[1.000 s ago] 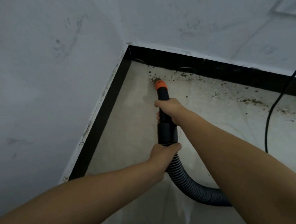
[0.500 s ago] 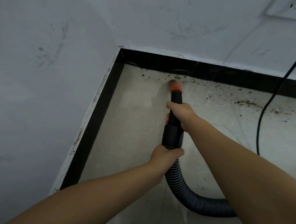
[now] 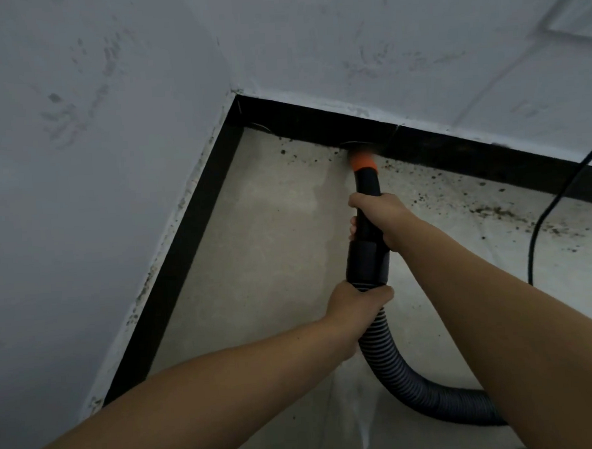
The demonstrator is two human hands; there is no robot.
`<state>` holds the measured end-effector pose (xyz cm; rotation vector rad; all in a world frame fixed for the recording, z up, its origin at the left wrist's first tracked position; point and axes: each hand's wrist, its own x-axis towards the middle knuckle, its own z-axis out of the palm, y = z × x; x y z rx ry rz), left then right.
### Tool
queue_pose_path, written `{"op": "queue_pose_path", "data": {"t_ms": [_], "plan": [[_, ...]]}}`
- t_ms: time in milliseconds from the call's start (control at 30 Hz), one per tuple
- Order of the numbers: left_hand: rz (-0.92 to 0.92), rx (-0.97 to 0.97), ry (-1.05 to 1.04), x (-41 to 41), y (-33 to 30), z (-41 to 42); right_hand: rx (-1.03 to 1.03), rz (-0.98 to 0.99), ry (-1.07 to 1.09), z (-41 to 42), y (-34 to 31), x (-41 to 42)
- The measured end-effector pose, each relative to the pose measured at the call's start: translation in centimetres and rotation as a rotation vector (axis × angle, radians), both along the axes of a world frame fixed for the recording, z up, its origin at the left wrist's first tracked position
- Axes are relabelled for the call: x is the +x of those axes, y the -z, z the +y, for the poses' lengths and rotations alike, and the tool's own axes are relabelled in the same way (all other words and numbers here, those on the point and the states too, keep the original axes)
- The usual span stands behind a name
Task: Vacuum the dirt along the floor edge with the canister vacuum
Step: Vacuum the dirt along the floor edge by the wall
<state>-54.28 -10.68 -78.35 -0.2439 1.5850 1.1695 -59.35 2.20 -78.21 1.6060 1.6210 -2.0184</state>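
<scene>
Here the vacuum nozzle [image 3: 364,200], a smooth black tube with an orange tip [image 3: 362,161], points away from the person and its tip sits against the foot of the black baseboard [image 3: 455,149] on the far wall, somewhat blurred. Behind the tube a wider black cuff [image 3: 368,265] joins it to a ribbed, dark grey hose [image 3: 398,373] that curves back and to the right across the floor. The right hand [image 3: 381,216] grips the narrow tube just ahead of the cuff, fingers wrapped around it with the fingertips showing on the left side. The left hand [image 3: 355,312] grips the top of the ribbed hose directly below the cuff, thumb curled over it.

Dark specks and crumbs of dirt [image 3: 492,210] lie scattered along the floor edge to the right of the tip, with a few more to its left near the corner. The floor [image 3: 262,260] is pale, smooth and mottled. Two white walls [image 3: 79,167], scuffed with grey marks, meet at a corner, both lined with the same baseboard. A thin black cable [image 3: 541,223] hangs down at the right.
</scene>
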Motion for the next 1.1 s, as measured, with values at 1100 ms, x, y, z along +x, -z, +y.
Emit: {"op": "queue_pose_path", "data": {"t_ms": [1100], "plan": [[-0.069,-0.007,-0.129,1.7,0.2,-2.3,0.008,-0.009,-0.276,-3.8,-0.5,-0.6]]}}
